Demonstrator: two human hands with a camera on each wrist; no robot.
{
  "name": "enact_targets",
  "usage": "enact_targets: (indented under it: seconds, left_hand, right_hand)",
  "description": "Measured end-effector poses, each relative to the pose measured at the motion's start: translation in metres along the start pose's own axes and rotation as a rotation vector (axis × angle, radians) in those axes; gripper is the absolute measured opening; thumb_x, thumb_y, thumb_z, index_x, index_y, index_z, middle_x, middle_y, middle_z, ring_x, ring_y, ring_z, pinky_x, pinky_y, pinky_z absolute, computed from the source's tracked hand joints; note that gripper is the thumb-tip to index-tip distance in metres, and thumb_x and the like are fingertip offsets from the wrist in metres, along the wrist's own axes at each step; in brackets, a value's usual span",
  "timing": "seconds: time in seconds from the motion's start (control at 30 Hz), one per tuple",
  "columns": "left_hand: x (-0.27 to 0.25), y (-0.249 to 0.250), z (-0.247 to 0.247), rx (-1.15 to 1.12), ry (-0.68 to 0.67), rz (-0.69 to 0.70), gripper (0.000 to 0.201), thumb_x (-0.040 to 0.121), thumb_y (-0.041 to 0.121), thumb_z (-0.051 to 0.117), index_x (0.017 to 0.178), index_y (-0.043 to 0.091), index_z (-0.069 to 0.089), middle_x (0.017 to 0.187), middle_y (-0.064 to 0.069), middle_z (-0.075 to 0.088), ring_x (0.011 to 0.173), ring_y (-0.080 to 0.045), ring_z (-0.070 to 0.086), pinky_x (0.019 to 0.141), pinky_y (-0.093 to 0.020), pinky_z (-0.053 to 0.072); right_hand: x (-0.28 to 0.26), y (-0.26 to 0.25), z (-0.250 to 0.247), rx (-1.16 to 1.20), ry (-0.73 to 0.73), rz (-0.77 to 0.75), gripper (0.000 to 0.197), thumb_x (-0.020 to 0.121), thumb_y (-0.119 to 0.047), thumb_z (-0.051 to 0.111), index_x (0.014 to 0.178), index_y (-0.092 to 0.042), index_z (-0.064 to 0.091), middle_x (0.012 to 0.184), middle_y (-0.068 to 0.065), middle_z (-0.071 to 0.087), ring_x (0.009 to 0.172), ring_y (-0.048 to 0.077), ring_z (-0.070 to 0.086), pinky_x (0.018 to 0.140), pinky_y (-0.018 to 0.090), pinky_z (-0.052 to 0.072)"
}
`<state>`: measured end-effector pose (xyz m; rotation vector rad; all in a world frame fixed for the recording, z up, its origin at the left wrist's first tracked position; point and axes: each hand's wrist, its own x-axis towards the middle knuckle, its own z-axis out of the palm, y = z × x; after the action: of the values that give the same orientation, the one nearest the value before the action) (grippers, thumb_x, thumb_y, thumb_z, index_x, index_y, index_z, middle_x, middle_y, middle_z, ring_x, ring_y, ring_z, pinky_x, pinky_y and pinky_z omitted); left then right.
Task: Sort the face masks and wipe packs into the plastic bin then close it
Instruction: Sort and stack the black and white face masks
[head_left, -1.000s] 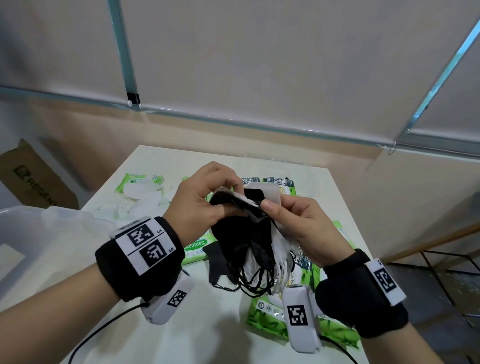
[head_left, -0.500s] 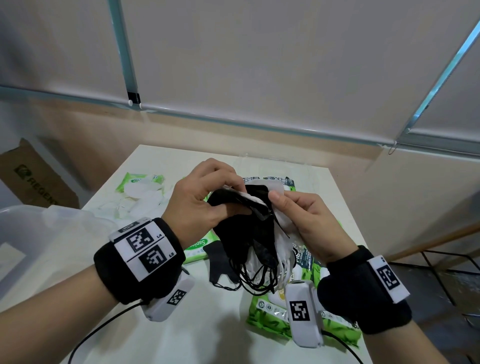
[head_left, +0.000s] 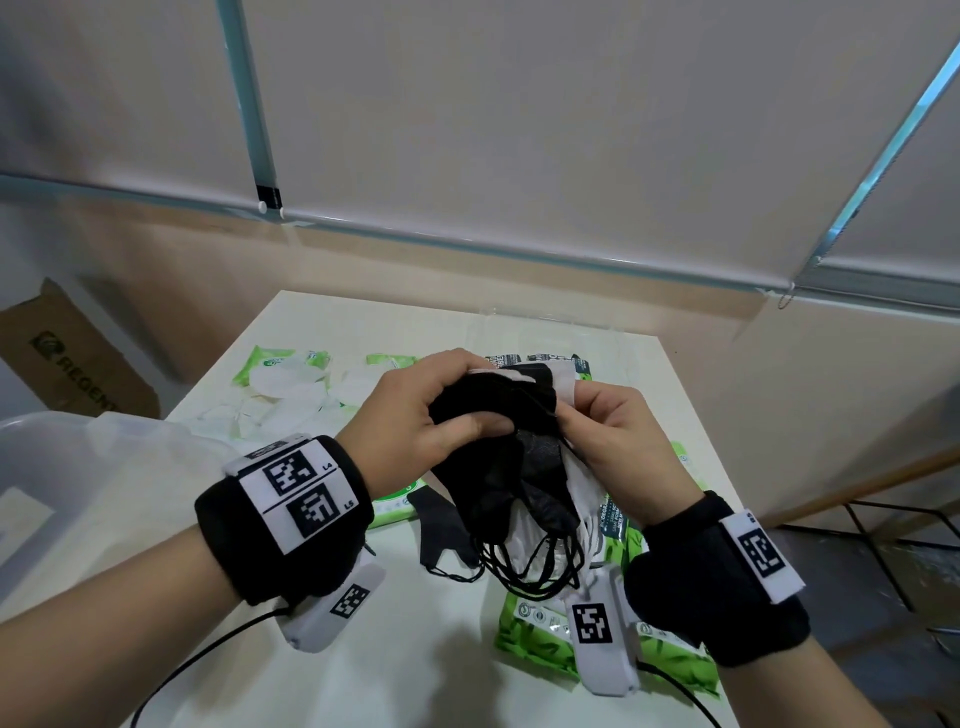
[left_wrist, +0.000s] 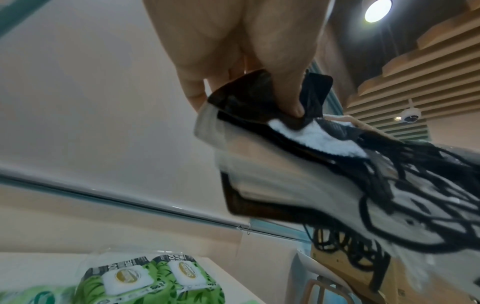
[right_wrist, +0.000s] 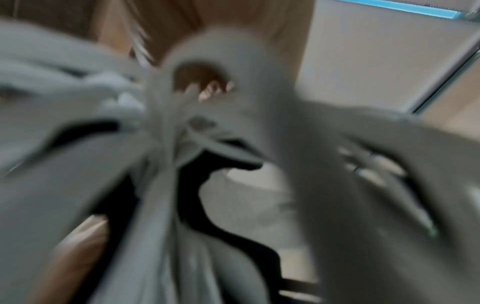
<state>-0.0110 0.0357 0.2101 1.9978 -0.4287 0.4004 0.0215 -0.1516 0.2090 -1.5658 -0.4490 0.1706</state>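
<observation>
A bundle of black and white face masks (head_left: 511, 457) hangs above the table, ear loops dangling. My left hand (head_left: 441, 415) grips its top, thumb pressed on the black fabric; the left wrist view shows the same masks (left_wrist: 285, 164) under my thumb. My right hand (head_left: 602, 431) pinches the bundle's right edge. The right wrist view is a blur of grey and black masks (right_wrist: 182, 185). One black mask (head_left: 441, 525) lies on the table. Green wipe packs lie at the far left (head_left: 283, 364), behind the hands (left_wrist: 153, 279) and at the near right (head_left: 545, 634). The clear plastic bin (head_left: 47, 467) stands left.
The white table (head_left: 415, 675) ends at the right, with a metal frame (head_left: 883, 540) on the floor beyond. A cardboard box (head_left: 62, 358) stands at the far left. Loose white masks (head_left: 275, 405) lie near the far wipe pack. Blinds cover the wall behind.
Both hands have stayed on the mask bundle and shifted their fingers. My right hand has moved in closer to the left, gathering the masks tighter.
</observation>
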Motion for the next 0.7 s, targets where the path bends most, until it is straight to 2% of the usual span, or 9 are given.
enact_targets:
  seconds: [0.13, 0.2, 0.27, 0.37, 0.47, 0.5, 0.6, 0.63, 0.7]
  left_hand:
    - [0.002, -0.005, -0.003, -0.162, -0.037, -0.197, 0.026, 0.06, 0.035, 0.075, 0.082, 0.03, 0.062, 0.075, 0.015, 0.067, 0.073, -0.005, 0.063, 0.071, -0.02, 0.05]
    - [0.004, -0.01, -0.008, -0.253, -0.026, -0.279, 0.034, 0.061, 0.021, 0.08, 0.085, 0.023, 0.055, 0.069, 0.007, 0.068, 0.064, -0.012, 0.062, 0.062, -0.024, 0.051]
    - [0.006, -0.013, -0.015, -0.351, 0.032, -0.347, 0.044, 0.065, 0.004, 0.08, 0.088, 0.021, 0.047, 0.061, 0.0, 0.065, 0.053, -0.016, 0.059, 0.051, -0.023, 0.05]
    - [0.009, -0.02, -0.026, -0.336, 0.118, -0.361, 0.048, 0.071, -0.003, 0.075, 0.089, 0.028, 0.043, 0.057, -0.002, 0.064, 0.051, -0.02, 0.057, 0.052, -0.027, 0.048]
    - [0.01, -0.03, -0.031, -0.226, 0.163, -0.35, 0.05, 0.072, 0.006, 0.076, 0.085, 0.044, 0.046, 0.066, -0.005, 0.069, 0.062, -0.026, 0.061, 0.063, -0.036, 0.051]
    - [0.01, -0.033, -0.032, -0.162, 0.168, -0.346, 0.05, 0.076, 0.005, 0.073, 0.084, 0.047, 0.046, 0.069, -0.006, 0.069, 0.063, -0.027, 0.062, 0.064, -0.036, 0.051]
    - [0.009, -0.039, -0.031, 0.028, 0.168, -0.315, 0.046, 0.083, 0.004, 0.066, 0.084, 0.046, 0.046, 0.076, -0.012, 0.068, 0.062, -0.023, 0.059, 0.056, -0.023, 0.048]
    - [0.009, -0.04, -0.03, 0.072, 0.164, -0.301, 0.044, 0.083, 0.005, 0.065, 0.083, 0.044, 0.047, 0.076, -0.008, 0.066, 0.062, -0.02, 0.057, 0.056, -0.02, 0.046]
    - [0.009, -0.042, -0.026, 0.135, 0.131, -0.265, 0.038, 0.081, 0.003, 0.065, 0.078, 0.039, 0.053, 0.074, 0.004, 0.064, 0.07, -0.016, 0.057, 0.065, -0.019, 0.043]
  right_hand:
    - [0.002, 0.004, -0.002, -0.037, 0.057, 0.043, 0.016, 0.085, -0.015, 0.067, 0.074, -0.005, 0.07, 0.074, 0.011, 0.067, 0.07, 0.017, 0.058, 0.064, 0.029, 0.046]
    - [0.003, 0.005, -0.007, -0.092, 0.1, 0.061, 0.014, 0.088, -0.01, 0.064, 0.077, -0.006, 0.071, 0.074, 0.009, 0.07, 0.07, 0.017, 0.061, 0.066, 0.029, 0.047]
    - [0.003, 0.007, -0.014, -0.113, 0.145, 0.093, 0.017, 0.09, -0.005, 0.06, 0.079, -0.011, 0.071, 0.068, 0.001, 0.071, 0.062, 0.01, 0.063, 0.061, 0.023, 0.05]
    - [0.002, 0.009, -0.026, -0.143, 0.195, 0.133, 0.015, 0.089, -0.005, 0.061, 0.08, -0.011, 0.072, 0.073, 0.01, 0.072, 0.063, 0.017, 0.066, 0.063, 0.026, 0.053]
    - [0.002, 0.009, -0.034, -0.179, 0.219, 0.124, 0.014, 0.087, -0.007, 0.063, 0.079, -0.014, 0.072, 0.073, 0.009, 0.072, 0.065, 0.019, 0.066, 0.065, 0.028, 0.053]
    - [0.003, 0.007, -0.035, -0.199, 0.209, 0.122, 0.015, 0.087, -0.008, 0.064, 0.077, -0.015, 0.072, 0.071, 0.007, 0.072, 0.064, 0.017, 0.066, 0.064, 0.027, 0.053]
    - [0.001, -0.003, -0.037, -0.177, 0.081, 0.132, 0.018, 0.086, -0.007, 0.063, 0.075, -0.017, 0.072, 0.068, 0.0, 0.072, 0.063, 0.012, 0.067, 0.062, 0.021, 0.054]
    - [0.0, -0.007, -0.035, -0.14, 0.022, 0.137, 0.017, 0.085, -0.006, 0.063, 0.076, -0.016, 0.073, 0.07, 0.001, 0.073, 0.064, 0.011, 0.068, 0.062, 0.02, 0.054]
    - [0.0, -0.013, -0.03, -0.074, -0.088, 0.157, 0.014, 0.085, -0.004, 0.061, 0.082, -0.011, 0.073, 0.073, 0.002, 0.073, 0.065, 0.011, 0.068, 0.061, 0.018, 0.054]
